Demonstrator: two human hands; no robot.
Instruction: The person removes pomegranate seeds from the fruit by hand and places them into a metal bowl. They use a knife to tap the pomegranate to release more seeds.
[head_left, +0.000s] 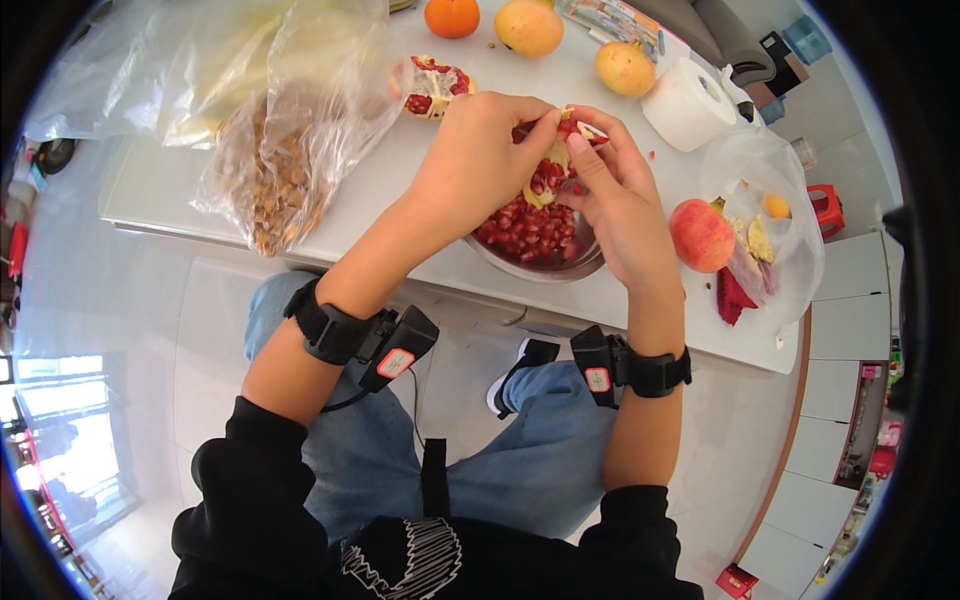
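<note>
Both of my hands hold a broken piece of pomegranate (553, 166) above a round metal bowl (559, 274). My left hand (491, 154) pinches the upper part of the piece between thumb and fingertips. From the other side, my right hand (619, 187) grips it, thumb on the red arils and fingers curled behind. Loose pomegranate arils (529, 232) fill much of the bowl. Beyond my left hand lies an opened pomegranate portion (435, 88) with white membrane and red arils. A whole red pomegranate (701, 235) rests to the right of the bowl.
Plastic bags (300, 60) cover the white table's left side, one holding brown pieces (281, 180). An orange (452, 16) and yellowish pomegranates (529, 27) stand at the back. A paper roll (688, 105) sits back right, above a clear bag with peel scraps (759, 240). The table's near edge (450, 289) runs below my forearms.
</note>
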